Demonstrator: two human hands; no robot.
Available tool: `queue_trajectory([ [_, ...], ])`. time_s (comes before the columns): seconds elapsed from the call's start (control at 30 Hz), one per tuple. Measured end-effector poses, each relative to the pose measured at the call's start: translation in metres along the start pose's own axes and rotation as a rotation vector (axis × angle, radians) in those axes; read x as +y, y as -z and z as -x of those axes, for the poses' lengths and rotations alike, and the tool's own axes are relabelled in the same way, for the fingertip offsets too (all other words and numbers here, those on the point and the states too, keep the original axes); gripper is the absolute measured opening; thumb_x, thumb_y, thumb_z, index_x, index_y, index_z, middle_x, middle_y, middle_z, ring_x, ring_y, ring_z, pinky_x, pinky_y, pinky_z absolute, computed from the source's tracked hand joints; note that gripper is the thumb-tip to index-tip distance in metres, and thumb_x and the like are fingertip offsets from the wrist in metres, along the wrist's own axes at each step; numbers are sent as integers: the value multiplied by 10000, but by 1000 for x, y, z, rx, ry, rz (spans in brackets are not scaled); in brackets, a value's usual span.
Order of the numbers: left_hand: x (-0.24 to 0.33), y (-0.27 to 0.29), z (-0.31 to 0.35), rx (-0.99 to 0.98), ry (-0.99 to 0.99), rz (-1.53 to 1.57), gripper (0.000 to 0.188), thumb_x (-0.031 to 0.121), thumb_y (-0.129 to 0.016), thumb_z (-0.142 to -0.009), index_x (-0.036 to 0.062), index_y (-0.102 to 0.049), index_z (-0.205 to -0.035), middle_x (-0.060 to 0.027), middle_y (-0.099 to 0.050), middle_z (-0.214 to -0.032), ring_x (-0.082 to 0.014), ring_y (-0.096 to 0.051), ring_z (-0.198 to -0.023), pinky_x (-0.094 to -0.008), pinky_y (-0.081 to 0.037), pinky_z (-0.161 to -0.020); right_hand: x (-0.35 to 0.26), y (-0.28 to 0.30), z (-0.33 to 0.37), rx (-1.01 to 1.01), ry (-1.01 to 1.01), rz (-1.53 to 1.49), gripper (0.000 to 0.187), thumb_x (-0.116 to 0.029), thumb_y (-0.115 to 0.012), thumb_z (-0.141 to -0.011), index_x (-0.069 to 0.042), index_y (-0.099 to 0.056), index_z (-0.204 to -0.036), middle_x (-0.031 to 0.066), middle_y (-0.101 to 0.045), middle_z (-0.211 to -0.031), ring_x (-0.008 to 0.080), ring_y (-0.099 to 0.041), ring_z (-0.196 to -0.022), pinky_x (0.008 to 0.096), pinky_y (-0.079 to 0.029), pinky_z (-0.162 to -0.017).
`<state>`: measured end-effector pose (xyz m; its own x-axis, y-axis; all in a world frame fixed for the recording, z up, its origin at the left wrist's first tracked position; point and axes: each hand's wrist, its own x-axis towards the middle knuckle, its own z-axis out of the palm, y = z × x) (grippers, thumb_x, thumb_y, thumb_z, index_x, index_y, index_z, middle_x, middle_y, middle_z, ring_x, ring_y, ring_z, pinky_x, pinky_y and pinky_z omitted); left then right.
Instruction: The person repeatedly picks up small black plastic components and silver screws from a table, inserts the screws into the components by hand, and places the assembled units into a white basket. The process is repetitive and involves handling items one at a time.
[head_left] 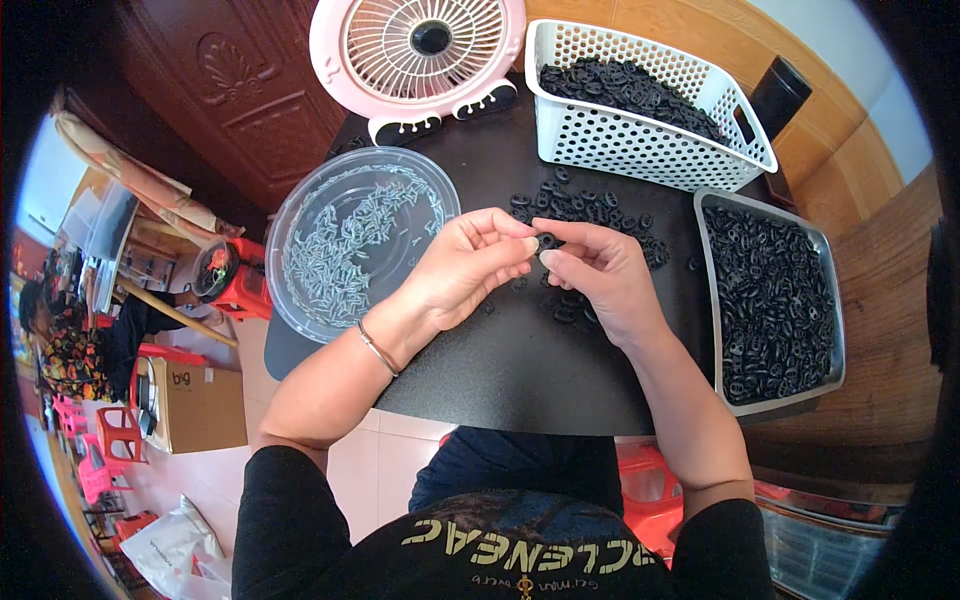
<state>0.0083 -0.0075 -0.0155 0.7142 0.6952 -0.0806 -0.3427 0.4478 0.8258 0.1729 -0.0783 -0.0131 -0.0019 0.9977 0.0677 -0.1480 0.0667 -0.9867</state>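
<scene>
Both hands meet over the middle of the dark table, fingertips nearly touching. My right hand (pixel 608 275) pinches a small black oval plastic piece (pixel 547 242) with holes in it. My left hand (pixel 470 262) is closed at the piece's left side, thumb against forefinger; whether it grips the piece too or a tiny part beside it is too small to make out. Behind and below the fingers lie loose black pieces (pixel 600 208) of the same kind. Left of my hands stands a round clear plastic tub (pixel 283 245) with many small silvery screw-like pins (pixel 335 265).
A metal tray (pixel 708 300) at the right is full of black pieces. At the back stand a white perforated basket (pixel 640 150) heaped with similar pieces and a pink fan (pixel 335 60). A cardboard box (pixel 205 410) and red stools sit on the floor to the left.
</scene>
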Motion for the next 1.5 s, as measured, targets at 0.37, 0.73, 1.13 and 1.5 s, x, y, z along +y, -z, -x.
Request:
queue_trajectory([
  [0.37,4,-2,2,2,17,-28,25,26,-561,-818,42,-557,-837,-26,-580,-817,-84,-574,-709,-185,-499,-669,-3,-4,0,7,72,108,310,-44,-636,-746,-66,-602,-1054,5,-586,-769,47,-540,-658,176,-438,-607],
  [0.73,7,-1,2,-50,78,-10,129,1,-563,-805,57,-503,-904,-27,-575,-819,-86,-568,-709,-185,-488,-644,0,-1,-1,75,330,496,308,-67,-715,-649,-38,-624,-941,47,-583,-757,92,-578,-624,215,-468,-579],
  [1.13,7,1,4,-72,118,-69,112,12,-578,-801,50,-518,-888,-29,-588,-799,-84,-576,-678,-177,-491,-635,-6,-4,4,94,346,642,283,-80,-721,-647,-51,-633,-914,46,-590,-725,91,-567,-610,222,-462,-564],
  [1.5,10,4,1,-92,75,-18,167,13,-570,-807,46,-495,-952,-42,-597,-837,-105,-596,-746,-199,-508,-696,2,-3,-1,72,268,404,316,-49,-711,-663,-43,-619,-966,37,-585,-794,77,-574,-671,212,-476,-612],
])
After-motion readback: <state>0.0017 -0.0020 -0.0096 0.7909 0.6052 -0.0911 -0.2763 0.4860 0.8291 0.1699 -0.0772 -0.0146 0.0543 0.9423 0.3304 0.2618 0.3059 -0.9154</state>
